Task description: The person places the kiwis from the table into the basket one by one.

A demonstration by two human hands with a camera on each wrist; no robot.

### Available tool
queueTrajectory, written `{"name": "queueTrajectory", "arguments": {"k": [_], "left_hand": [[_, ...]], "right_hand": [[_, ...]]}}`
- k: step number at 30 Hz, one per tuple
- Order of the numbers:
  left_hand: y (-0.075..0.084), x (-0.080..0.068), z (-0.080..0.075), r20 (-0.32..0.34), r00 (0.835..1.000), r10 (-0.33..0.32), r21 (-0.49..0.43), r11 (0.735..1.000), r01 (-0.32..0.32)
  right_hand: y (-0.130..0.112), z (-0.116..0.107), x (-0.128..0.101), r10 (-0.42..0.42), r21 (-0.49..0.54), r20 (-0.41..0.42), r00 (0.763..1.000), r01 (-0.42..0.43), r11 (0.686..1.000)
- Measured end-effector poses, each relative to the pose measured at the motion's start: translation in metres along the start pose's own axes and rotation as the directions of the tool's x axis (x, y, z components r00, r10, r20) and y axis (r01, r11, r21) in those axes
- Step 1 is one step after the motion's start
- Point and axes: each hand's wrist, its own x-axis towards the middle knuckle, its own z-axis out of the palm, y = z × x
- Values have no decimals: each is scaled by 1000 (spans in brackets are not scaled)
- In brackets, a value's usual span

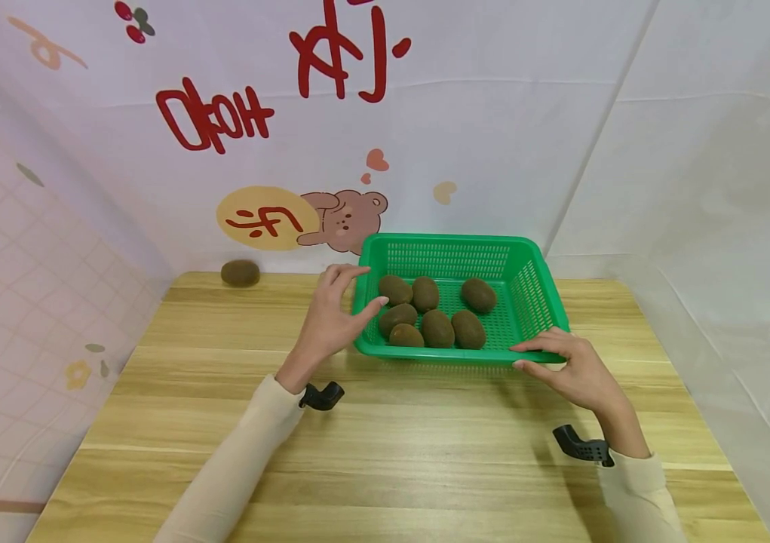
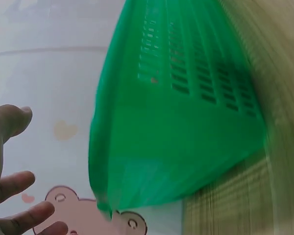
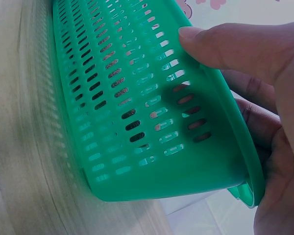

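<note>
A green plastic basket (image 1: pixel 452 243) stands on the wooden table (image 1: pixel 385 452) with several brown kiwis (image 1: pixel 437 328) inside. My left hand (image 1: pixel 351 290) hovers at the basket's left rim with its fingers spread. In the left wrist view those fingers (image 2: pixel 10 122) stand apart from the basket wall (image 2: pixel 186 122). My right hand (image 1: pixel 547 354) is at the near right corner, with the index finger over the rim and the thumb under it. In the right wrist view the thumb (image 3: pixel 220 49) lies across the slotted wall (image 3: pixel 137 98), and the other fingers reach behind the rim.
One loose kiwi (image 1: pixel 240 272) lies at the table's far left edge by the backdrop. Printed cloth walls close in the back and both sides. Bare wood stretches between the basket and me.
</note>
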Motion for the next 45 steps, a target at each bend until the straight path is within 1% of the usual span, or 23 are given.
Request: {"name": "queueTrajectory", "arguments": {"k": [4,9,18,23,32,40,45], "left_hand": [[-8,3,-5,-17,1000,-14,41,999,15],[-18,4,-10,-20,999,-39,79,996,41],[-36,6,-18,-21,991,-129,119,984,130],[-48,6,-22,-26,987,-158,145,976,160],[-73,7,-31,-63,980,-191,159,967,199],[-95,5,-40,-88,965,-246,156,954,257],[-106,4,-46,-108,955,-276,154,944,291]], "right_hand": [[0,0,0,2,-2,1,1000,-2,1000],[-1,0,0,3,-3,4,1000,-3,1000],[-1,0,-1,-3,-12,-1,1000,3,1000],[-1,0,-1,-5,1,1,1000,5,1000],[-1,0,-1,-4,9,2,1000,4,1000],[0,0,-2,2,3,-1,1000,-2,1000],[0,1,-2,-2,-1,-1,1000,2,1000]]}}
